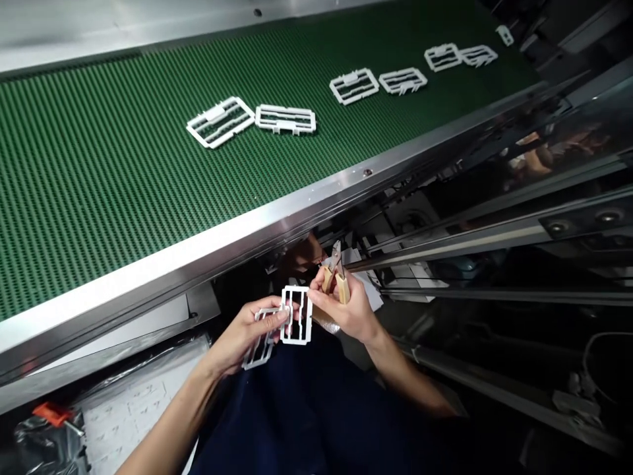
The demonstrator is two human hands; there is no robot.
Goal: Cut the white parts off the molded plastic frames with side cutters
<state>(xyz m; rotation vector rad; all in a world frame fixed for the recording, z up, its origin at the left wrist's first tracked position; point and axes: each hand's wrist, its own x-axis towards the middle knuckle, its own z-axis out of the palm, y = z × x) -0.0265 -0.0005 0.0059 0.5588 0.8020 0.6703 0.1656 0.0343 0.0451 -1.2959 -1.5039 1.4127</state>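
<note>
My left hand (257,326) is closed on two white plastic frames, thumb on top. One white plastic frame (307,330) stands upright to the right of the thumb; the other plastic frame (258,355) hangs lower, partly behind the fingers. My right hand (349,309) is closed around a pair of side cutters (342,287) with yellowish handles, jaws pointing up. The fingertips of my right hand are at the right edge of the upright frame; whether they grip it I cannot tell. Both hands are in front of my dark blue clothing, below the conveyor's edge.
A green conveyor belt (123,178) with a metal side rail (237,231) runs across above my hands. Several white plastic frames lie on it in pairs, such as this frame (221,123). Metal bars (455,247) stand at right. An orange-red handled tool (53,413) lies lower left.
</note>
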